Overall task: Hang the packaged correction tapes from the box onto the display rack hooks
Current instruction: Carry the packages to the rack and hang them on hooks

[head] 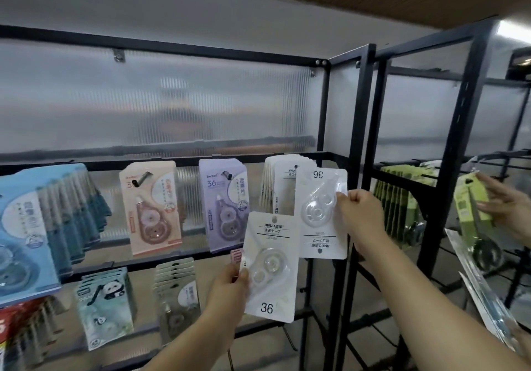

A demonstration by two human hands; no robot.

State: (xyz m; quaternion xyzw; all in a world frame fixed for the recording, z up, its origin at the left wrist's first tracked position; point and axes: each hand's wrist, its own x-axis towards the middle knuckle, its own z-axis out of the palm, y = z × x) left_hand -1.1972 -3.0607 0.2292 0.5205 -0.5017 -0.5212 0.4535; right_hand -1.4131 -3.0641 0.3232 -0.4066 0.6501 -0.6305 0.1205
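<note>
My left hand (230, 284) pinches the left edge of a white correction tape pack (271, 267), held upright with "36" at its bottom. My right hand (359, 212) pinches the right edge of a second white pack (321, 212), held upside down with "36" at its top. That pack overlaps a stack of matching white packs (277, 181) hanging on a hook of the black display rack (349, 140). The box is not in view.
On the same rail hang purple (224, 204), peach (150, 206) and blue (34, 227) tape packs; panda packs (105, 304) hang lower down. Another person's hand (505, 204) holds a green pack (468, 204) at the right-hand rack, by hanging green packs (396, 198).
</note>
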